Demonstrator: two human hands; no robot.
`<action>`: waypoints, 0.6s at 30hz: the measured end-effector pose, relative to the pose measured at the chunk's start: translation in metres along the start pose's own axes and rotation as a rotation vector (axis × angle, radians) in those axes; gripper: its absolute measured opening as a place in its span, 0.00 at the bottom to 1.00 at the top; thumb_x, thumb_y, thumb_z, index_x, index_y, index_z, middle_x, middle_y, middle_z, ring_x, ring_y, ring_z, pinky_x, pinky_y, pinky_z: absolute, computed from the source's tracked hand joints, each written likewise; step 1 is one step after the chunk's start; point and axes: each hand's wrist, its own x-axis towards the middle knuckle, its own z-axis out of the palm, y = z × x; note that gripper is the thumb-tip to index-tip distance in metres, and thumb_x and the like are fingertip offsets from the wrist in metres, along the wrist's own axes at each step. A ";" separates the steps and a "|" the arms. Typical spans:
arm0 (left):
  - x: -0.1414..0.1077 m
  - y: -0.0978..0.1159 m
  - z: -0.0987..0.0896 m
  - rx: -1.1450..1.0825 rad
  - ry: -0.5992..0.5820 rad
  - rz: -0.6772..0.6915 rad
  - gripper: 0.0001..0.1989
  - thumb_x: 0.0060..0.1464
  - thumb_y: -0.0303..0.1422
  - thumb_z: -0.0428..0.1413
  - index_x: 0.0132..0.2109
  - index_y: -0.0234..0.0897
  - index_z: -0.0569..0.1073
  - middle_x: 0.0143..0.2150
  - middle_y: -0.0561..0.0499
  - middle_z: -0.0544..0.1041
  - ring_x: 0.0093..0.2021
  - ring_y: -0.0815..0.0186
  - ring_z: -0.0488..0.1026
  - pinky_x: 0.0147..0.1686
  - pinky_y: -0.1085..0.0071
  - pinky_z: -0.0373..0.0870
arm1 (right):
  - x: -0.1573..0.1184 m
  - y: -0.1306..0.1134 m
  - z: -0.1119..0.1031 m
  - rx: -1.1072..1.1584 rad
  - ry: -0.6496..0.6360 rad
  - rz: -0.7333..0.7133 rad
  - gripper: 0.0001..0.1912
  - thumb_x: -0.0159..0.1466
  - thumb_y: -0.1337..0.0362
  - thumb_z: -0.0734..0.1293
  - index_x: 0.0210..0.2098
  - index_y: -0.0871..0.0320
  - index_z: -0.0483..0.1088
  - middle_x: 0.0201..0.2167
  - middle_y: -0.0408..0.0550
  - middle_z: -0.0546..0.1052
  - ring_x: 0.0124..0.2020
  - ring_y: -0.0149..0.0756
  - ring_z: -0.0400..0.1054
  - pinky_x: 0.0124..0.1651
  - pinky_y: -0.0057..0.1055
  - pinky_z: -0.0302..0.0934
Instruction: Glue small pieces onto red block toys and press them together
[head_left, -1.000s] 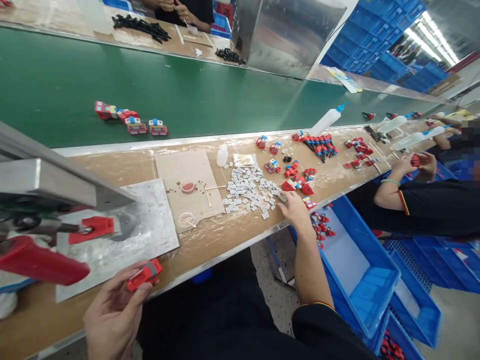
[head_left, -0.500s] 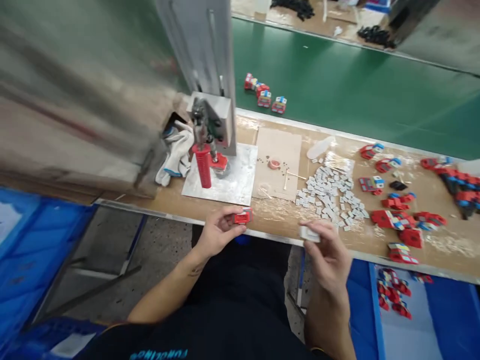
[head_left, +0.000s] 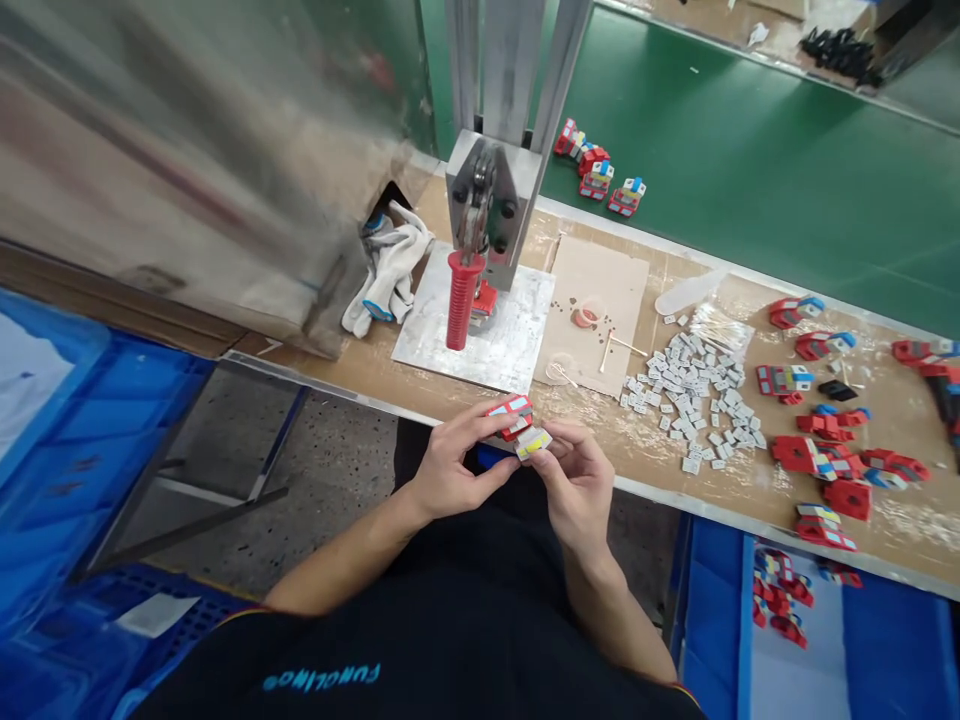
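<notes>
Between the fingers of my left hand (head_left: 457, 460) is a red toy part (head_left: 511, 412) with pale blue panels. My right hand (head_left: 577, 480) pinches a small white-grey plastic piece (head_left: 534, 443) with a yellow stripe. The two pieces meet, or nearly so, at the table's front edge; whether they are joined I cannot tell. Just beyond my hands stands a press with a red ribbed handle (head_left: 463, 300) over a metal plate (head_left: 427, 345). Another red part (head_left: 485, 298) sits beneath the press, partly hidden by the handle.
Many small grey pieces (head_left: 694, 385) are heaped right of a cardboard sheet (head_left: 634, 290) bearing a little red-stained cup (head_left: 586, 316) and cotton swabs. Red toy parts (head_left: 799, 455) lie further right. White gloves (head_left: 390, 265) rest left of the press. A green belt (head_left: 720, 160) runs behind; blue bins (head_left: 720, 590) stand below.
My right hand has moved left, bringing the white-grey piece to the red part. My left hand has turned the red part and shifted slightly right. The camera view has shifted.
</notes>
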 end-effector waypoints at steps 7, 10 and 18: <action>0.002 -0.001 0.001 0.094 0.009 0.111 0.29 0.62 0.28 0.68 0.68 0.42 0.75 0.64 0.37 0.81 0.61 0.52 0.83 0.59 0.59 0.84 | 0.000 -0.001 0.003 -0.042 0.014 0.017 0.16 0.63 0.50 0.80 0.42 0.52 0.78 0.39 0.44 0.77 0.35 0.34 0.80 0.38 0.31 0.79; 0.002 0.000 -0.001 0.166 0.026 0.140 0.27 0.62 0.30 0.69 0.67 0.43 0.76 0.64 0.39 0.82 0.60 0.53 0.84 0.58 0.62 0.85 | -0.002 0.001 0.005 -0.098 0.028 0.010 0.17 0.64 0.48 0.79 0.42 0.52 0.78 0.38 0.44 0.77 0.35 0.34 0.79 0.37 0.31 0.78; -0.001 0.000 -0.005 0.129 0.020 0.225 0.24 0.66 0.31 0.66 0.66 0.43 0.74 0.62 0.39 0.83 0.59 0.55 0.85 0.54 0.66 0.87 | 0.003 0.005 -0.006 -0.233 -0.069 -0.161 0.21 0.62 0.43 0.80 0.44 0.49 0.79 0.40 0.46 0.78 0.37 0.36 0.74 0.37 0.32 0.73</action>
